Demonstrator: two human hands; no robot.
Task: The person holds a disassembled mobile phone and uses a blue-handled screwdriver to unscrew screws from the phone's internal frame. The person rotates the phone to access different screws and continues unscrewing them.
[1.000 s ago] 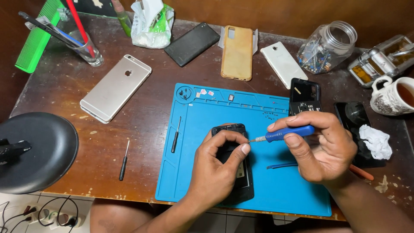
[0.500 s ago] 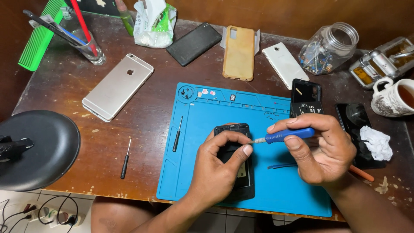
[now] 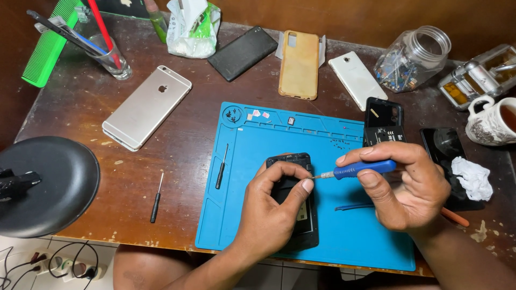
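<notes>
An opened black phone (image 3: 293, 161) lies on a blue work mat (image 3: 258, 182) near the table's front edge. My left hand (image 3: 271, 212) grips the phone from the left, fingers curled over its top half. My right hand (image 3: 406, 188) pinches a blue-handled screwdriver (image 3: 363, 169) held level, its metal tip at the phone's right edge beside my left fingertip. The phone's lower half is partly hidden under my left hand.
A small black screwdriver (image 3: 221, 167) lies on the mat, another (image 3: 156, 198) on the wooden table. Behind are a silver phone (image 3: 147, 106), black phone (image 3: 243, 52), tan case (image 3: 299, 64), white phone (image 3: 357, 79), glass jar (image 3: 413, 56), mug (image 3: 492, 122). A black lamp head (image 3: 45, 185) sits front left.
Both hands stay on the phone and screwdriver in nearly the same pose; only slight shifts of the view.
</notes>
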